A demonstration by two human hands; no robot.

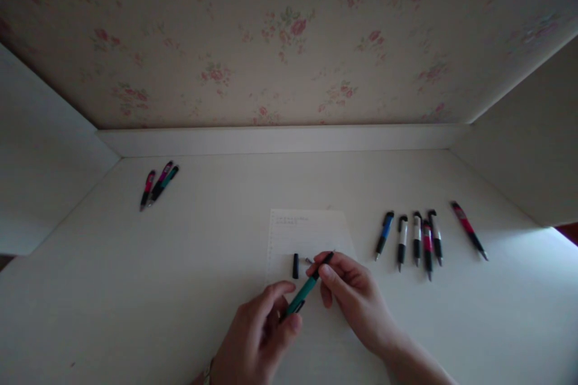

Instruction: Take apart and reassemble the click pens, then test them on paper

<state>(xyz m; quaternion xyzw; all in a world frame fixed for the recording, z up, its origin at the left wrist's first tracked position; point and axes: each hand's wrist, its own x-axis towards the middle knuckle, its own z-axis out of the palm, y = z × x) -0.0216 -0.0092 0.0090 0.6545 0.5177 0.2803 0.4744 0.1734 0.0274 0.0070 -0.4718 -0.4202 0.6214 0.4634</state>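
A teal pen (301, 295) is held slantwise between both hands over the sheet of paper (311, 228). My left hand (257, 331) curls round its clip end, thumb and fingers on the barrel. At the dark front end, my right hand (354, 295) pinches the pen between thumb and fingers, and a thin tip pokes out past it. On the paper, left of my right fingers, lies a short black tube (295, 266). Beside it is a small metallic piece (309, 260), partly close to my right fingertips.
Three pens (159, 185) lie together at the back left of the white desk (203, 222). Several pens (417, 237) lie in a row on the right, and a lone red pen (469, 230) is farther right. Panels flank the desk, with a flowered wall (289, 42) behind.
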